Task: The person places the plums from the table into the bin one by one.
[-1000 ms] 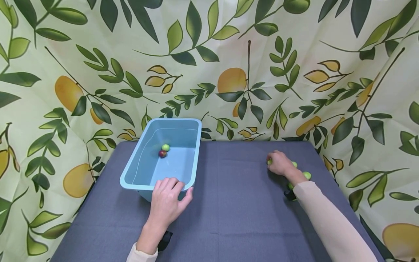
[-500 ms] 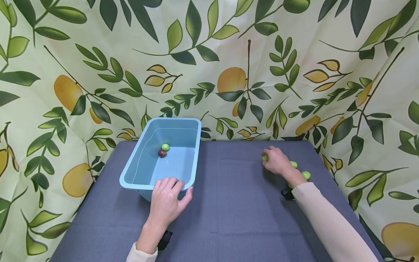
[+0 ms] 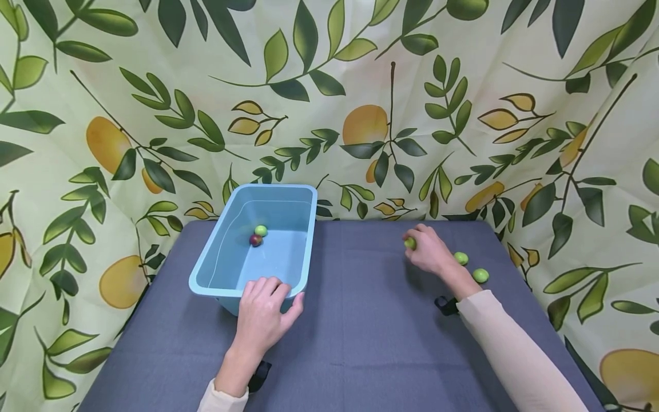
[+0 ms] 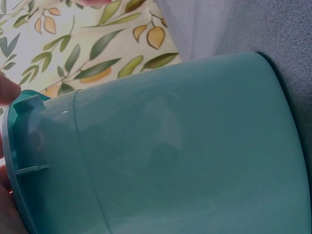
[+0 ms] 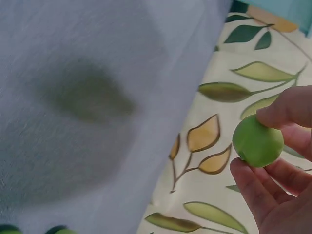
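Head view: right hand [image 3: 427, 250] pinches a small, smooth, green round fruit [image 3: 409, 243] at its fingertips, thumb and fingers spread only as wide as the fruit. To the right of this hand, on the cloth-covered grey-blue surface [image 3: 360, 337], lie a loose green oval fruit [image 3: 460, 258] and, farther out, a second loose green oval fruit [image 3: 480, 276]. Well to its left stands a light-blue rectangular plastic tub [image 3: 275, 260]; inside, a dark-red round fruit [image 3: 255, 241] sits against a pale-green round fruit [image 3: 261, 230]. Left hand [image 3: 264, 315] has its fingers bent over the tub's near rim.

Left wrist view: tub wall lies directly below the left hand, with fingers at the lip. Wall looks thin and fairly stiff; tub judged light, best steadied at the rim.

Right wrist view: thumb above the held fruit, fingers beneath, much of its skin exposed. Judged light and firm, possibly slippery, liable to roll if released; real or artificial, cannot tell. Recommended hold: opposed pads across the widest girth, modest pressure, since an off-centre pinch could squirt it loose.
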`<state>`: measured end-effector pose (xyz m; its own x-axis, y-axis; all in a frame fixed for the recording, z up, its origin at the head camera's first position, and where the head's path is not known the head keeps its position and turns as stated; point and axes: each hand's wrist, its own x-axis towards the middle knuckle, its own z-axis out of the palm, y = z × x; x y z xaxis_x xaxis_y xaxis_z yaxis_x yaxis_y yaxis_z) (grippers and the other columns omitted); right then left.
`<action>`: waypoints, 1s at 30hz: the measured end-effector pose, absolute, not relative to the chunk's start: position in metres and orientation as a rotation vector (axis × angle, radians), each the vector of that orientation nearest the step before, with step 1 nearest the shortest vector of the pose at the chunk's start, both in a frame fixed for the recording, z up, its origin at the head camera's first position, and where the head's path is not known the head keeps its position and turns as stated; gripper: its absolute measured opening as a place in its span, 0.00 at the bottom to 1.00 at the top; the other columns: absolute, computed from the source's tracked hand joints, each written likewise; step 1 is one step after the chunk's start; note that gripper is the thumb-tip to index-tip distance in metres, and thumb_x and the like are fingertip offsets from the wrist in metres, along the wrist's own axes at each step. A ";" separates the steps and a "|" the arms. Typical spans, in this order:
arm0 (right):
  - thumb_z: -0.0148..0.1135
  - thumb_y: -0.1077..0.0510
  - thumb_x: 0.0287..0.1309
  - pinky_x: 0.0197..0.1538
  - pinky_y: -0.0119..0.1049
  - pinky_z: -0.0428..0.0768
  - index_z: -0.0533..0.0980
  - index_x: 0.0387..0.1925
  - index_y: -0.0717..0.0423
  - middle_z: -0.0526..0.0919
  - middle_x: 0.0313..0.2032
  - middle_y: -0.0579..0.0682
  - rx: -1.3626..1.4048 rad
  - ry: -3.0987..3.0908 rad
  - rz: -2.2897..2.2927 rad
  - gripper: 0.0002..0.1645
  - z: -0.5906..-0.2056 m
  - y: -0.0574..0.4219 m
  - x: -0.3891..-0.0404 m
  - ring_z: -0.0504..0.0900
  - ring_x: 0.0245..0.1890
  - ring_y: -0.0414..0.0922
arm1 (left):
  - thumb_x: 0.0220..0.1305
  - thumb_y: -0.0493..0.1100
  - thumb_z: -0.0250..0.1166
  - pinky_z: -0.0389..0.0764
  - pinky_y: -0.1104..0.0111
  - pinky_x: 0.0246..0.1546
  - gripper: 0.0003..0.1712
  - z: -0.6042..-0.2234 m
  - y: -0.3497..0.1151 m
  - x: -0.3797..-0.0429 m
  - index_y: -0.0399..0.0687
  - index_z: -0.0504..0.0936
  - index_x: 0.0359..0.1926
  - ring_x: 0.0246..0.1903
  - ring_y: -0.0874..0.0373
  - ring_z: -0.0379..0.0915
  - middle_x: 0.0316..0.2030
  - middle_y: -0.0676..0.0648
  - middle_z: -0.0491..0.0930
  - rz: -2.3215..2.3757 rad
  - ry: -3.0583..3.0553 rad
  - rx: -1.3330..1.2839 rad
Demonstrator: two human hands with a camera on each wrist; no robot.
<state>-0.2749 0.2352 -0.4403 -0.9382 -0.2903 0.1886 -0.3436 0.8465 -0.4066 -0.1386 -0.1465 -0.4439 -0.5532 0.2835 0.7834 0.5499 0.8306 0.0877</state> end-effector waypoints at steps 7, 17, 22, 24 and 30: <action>0.64 0.64 0.55 0.50 0.55 0.74 0.82 0.49 0.64 0.77 0.51 0.62 0.482 -2.805 0.811 0.19 -0.435 0.223 -0.268 0.74 0.51 0.61 | 0.63 0.52 0.59 0.69 0.58 0.27 0.17 -0.445 -0.146 -0.138 0.46 0.83 0.26 0.23 0.52 0.70 0.24 0.49 0.76 -0.411 -2.174 -0.600; 0.63 0.63 0.57 0.48 0.51 0.75 0.82 0.49 0.62 0.79 0.48 0.58 0.518 -2.694 0.974 0.17 -0.429 0.206 -0.257 0.77 0.45 0.56 | 0.64 0.52 0.58 0.69 0.58 0.28 0.18 -0.445 -0.146 -0.139 0.45 0.83 0.26 0.23 0.52 0.70 0.24 0.49 0.76 -0.423 -2.165 -0.601; 0.64 0.65 0.58 0.51 0.53 0.79 0.83 0.48 0.61 0.80 0.48 0.58 0.560 -2.618 1.077 0.15 -0.428 0.196 -0.252 0.80 0.46 0.56 | 0.65 0.53 0.57 0.69 0.58 0.28 0.19 -0.445 -0.146 -0.139 0.45 0.83 0.26 0.24 0.51 0.71 0.25 0.49 0.76 -0.419 -2.168 -0.597; 0.65 0.65 0.58 0.51 0.53 0.80 0.83 0.48 0.61 0.80 0.48 0.57 0.568 -2.588 1.120 0.15 -0.429 0.192 -0.251 0.80 0.46 0.55 | 0.65 0.52 0.58 0.69 0.57 0.28 0.19 -0.445 -0.146 -0.139 0.45 0.83 0.26 0.24 0.51 0.71 0.25 0.49 0.76 -0.422 -2.168 -0.597; 0.66 0.65 0.58 0.52 0.51 0.81 0.84 0.47 0.61 0.81 0.47 0.54 0.582 -2.525 1.239 0.14 -0.431 0.182 -0.247 0.81 0.46 0.51 | 0.65 0.52 0.58 0.69 0.57 0.28 0.19 -0.446 -0.146 -0.139 0.45 0.83 0.26 0.24 0.51 0.70 0.25 0.49 0.76 -0.431 -2.177 -0.597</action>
<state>-0.2468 0.1822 -0.4308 -0.8833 -0.2347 0.4059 -0.4646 0.5538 -0.6910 -0.1390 -0.1461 -0.4456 -0.5522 0.2697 0.7889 0.5498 0.8291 0.1014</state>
